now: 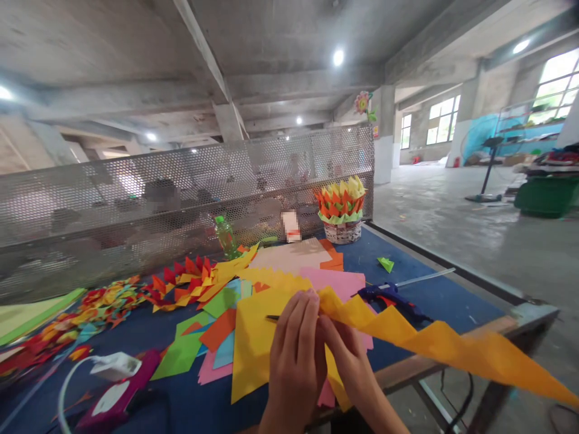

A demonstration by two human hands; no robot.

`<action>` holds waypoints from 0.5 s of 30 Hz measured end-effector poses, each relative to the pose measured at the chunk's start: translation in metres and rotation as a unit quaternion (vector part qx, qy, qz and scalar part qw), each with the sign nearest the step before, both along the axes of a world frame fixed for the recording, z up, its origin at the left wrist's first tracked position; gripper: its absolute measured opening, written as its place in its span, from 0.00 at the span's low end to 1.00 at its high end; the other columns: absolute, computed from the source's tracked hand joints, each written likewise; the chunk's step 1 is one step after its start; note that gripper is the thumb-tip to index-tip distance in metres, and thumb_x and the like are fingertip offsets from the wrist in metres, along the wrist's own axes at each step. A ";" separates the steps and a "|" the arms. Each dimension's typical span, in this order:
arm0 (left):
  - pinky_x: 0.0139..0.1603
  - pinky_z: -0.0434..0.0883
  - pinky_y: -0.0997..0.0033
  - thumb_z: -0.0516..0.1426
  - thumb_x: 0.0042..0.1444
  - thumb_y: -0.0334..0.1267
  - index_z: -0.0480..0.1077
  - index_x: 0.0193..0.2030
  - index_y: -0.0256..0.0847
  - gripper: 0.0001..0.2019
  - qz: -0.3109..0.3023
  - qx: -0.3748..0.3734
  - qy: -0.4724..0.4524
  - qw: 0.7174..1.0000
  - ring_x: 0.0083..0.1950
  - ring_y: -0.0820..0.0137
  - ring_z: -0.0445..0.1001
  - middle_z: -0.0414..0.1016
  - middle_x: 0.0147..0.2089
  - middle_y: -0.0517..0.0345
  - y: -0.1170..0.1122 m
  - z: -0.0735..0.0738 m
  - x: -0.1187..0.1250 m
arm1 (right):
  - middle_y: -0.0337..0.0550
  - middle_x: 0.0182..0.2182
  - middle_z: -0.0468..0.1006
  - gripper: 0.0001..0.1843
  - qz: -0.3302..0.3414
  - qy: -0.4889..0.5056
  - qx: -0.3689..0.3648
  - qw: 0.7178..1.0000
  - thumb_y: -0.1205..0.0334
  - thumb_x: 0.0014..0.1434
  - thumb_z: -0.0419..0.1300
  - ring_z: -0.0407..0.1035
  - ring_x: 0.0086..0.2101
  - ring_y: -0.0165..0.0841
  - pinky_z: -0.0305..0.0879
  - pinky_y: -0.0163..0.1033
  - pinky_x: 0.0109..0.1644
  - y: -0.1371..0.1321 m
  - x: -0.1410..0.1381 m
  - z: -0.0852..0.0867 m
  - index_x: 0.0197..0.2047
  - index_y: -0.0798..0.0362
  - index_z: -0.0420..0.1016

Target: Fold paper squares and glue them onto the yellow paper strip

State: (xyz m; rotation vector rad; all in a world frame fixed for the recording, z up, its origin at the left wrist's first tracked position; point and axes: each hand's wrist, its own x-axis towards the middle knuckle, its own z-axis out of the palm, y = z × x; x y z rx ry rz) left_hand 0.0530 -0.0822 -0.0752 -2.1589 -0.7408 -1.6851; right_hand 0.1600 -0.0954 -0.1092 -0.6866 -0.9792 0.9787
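Strip (pixel 407 331) is finger-pinched by left hand (pixel 296 346) and right hand (pixel 347 352), left of the glue gun (pixel 375 292). Best crease firmly, keeping folds even.

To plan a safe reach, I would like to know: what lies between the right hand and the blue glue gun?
In the head view, the yellow folded-paper strip stretches between the right hand and the blue glue gun.

One basket (pixel 342 233) is standing on one desk (pixel 407 256). Left of the basket, one bottle (pixel 225 237) is standing; nearer than the basket, one glue gun (pixel 376 291) is lying and two hands (pixel 296 346) are holding one yellow strip (pixel 434 343).
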 end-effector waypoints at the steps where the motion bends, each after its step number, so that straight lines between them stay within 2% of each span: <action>1: 0.70 0.77 0.57 0.61 0.66 0.23 0.65 0.77 0.45 0.34 -0.012 -0.007 0.004 1.000 0.71 0.55 0.76 0.79 0.66 0.44 -0.001 -0.001 0.001 | 0.50 0.58 0.77 0.23 0.002 0.008 -0.001 1.000 0.47 0.70 0.64 0.74 0.55 0.40 0.75 0.54 0.61 0.001 0.000 0.001 0.60 0.53 0.75; 5: 0.73 0.75 0.54 0.56 0.68 0.22 0.64 0.77 0.49 0.34 -0.066 -0.058 -0.008 0.996 0.73 0.57 0.74 0.77 0.69 0.47 -0.004 -0.005 0.004 | 0.50 0.57 0.77 0.24 0.002 0.047 -0.017 0.999 0.46 0.70 0.64 0.75 0.54 0.40 0.76 0.53 0.60 0.008 0.006 0.002 0.60 0.54 0.75; 9: 0.72 0.75 0.55 0.58 0.68 0.26 0.70 0.73 0.51 0.28 -0.104 -0.157 -0.092 0.978 0.72 0.58 0.75 0.77 0.69 0.48 -0.008 -0.007 -0.003 | 0.49 0.54 0.78 0.24 0.008 0.080 -0.024 0.996 0.44 0.71 0.63 0.76 0.51 0.38 0.77 0.51 0.57 0.013 0.020 0.003 0.58 0.55 0.75; 12: 0.67 0.76 0.61 0.60 0.71 0.34 0.75 0.64 0.47 0.17 -0.123 -0.257 -0.206 0.936 0.65 0.60 0.79 0.80 0.62 0.47 -0.007 -0.006 -0.015 | 0.49 0.54 0.78 0.24 0.002 0.095 -0.025 0.995 0.44 0.71 0.63 0.75 0.52 0.38 0.76 0.52 0.58 0.014 0.029 0.005 0.58 0.55 0.75; 15: 0.61 0.78 0.64 0.64 0.70 0.44 0.76 0.59 0.44 0.15 -0.163 -0.358 -0.319 0.862 0.59 0.60 0.82 0.80 0.58 0.46 0.004 -0.002 -0.028 | 0.49 0.53 0.78 0.23 -0.004 0.101 -0.022 0.995 0.45 0.71 0.63 0.75 0.51 0.38 0.77 0.51 0.57 0.014 0.034 0.005 0.57 0.55 0.75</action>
